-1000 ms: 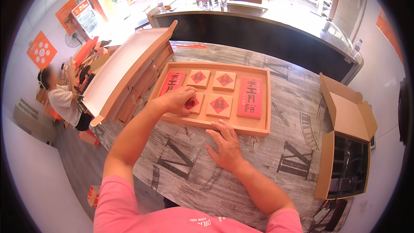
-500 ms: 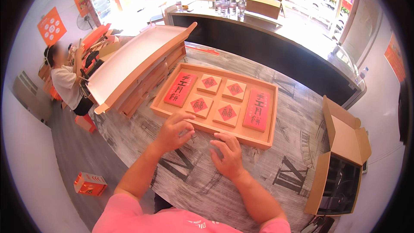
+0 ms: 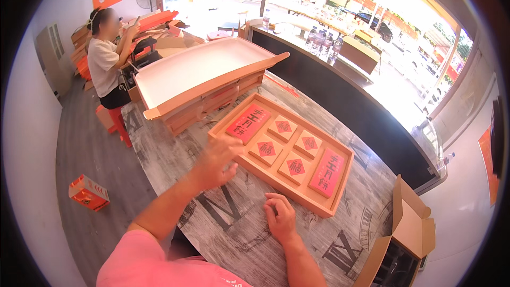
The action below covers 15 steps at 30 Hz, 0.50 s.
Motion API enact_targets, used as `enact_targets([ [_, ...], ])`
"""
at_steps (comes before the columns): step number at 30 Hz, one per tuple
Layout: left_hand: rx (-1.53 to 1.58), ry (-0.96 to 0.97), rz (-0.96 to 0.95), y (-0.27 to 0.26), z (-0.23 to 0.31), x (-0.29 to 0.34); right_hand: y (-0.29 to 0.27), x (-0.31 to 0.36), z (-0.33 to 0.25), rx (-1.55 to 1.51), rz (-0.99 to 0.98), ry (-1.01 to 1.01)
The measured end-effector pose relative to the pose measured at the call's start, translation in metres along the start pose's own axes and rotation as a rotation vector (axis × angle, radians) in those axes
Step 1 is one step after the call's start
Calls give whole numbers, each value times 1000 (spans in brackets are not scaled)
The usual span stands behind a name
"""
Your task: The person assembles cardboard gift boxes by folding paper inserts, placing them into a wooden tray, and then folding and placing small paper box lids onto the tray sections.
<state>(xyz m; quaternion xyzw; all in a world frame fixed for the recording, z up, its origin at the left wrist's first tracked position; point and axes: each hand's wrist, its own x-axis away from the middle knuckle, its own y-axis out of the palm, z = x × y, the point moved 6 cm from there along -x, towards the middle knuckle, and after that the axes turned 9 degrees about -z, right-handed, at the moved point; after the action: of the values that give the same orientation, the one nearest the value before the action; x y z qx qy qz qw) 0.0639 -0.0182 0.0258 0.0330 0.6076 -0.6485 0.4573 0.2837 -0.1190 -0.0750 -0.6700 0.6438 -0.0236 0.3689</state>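
A shallow tan cardboard tray [image 3: 281, 183] lies on the table. Inside it a red oblong packet [image 3: 248, 123] is at the left end and another red oblong packet [image 3: 327, 171] at the right. Between them sit several small square boxes [image 3: 294, 168] with red diamond labels. My left hand [image 3: 217, 162], slightly blurred, is over the tray's near left edge, thumb apart from the fingers; I see nothing in it. Below the tray's front side, my right hand [image 3: 280, 215] is by the tabletop, fingers loosely bent, thumb apart, holding nothing visible.
A stack of long cardboard trays [image 3: 207, 82], the top one white inside, stands at the far left of the table [image 3: 249, 234]. An opened brown carton [image 3: 396, 255] is at right. Water bottles [image 3: 324, 42] stand on the counter. A seated person [image 3: 106, 56] is at left.
The view has swung left, so the scene appears shifted. My left hand has come onto the tray's near left edge. My right hand has moved slightly away from the tray.
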Motion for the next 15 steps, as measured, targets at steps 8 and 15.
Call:
enact_targets([
  [8,-510,-205,-183,-104,-59,-48,-7,-1,-10,45,55,-9],
  [15,-749,-557,-684,-105,-141,-42,-4,2,-5,75,42,-50],
])
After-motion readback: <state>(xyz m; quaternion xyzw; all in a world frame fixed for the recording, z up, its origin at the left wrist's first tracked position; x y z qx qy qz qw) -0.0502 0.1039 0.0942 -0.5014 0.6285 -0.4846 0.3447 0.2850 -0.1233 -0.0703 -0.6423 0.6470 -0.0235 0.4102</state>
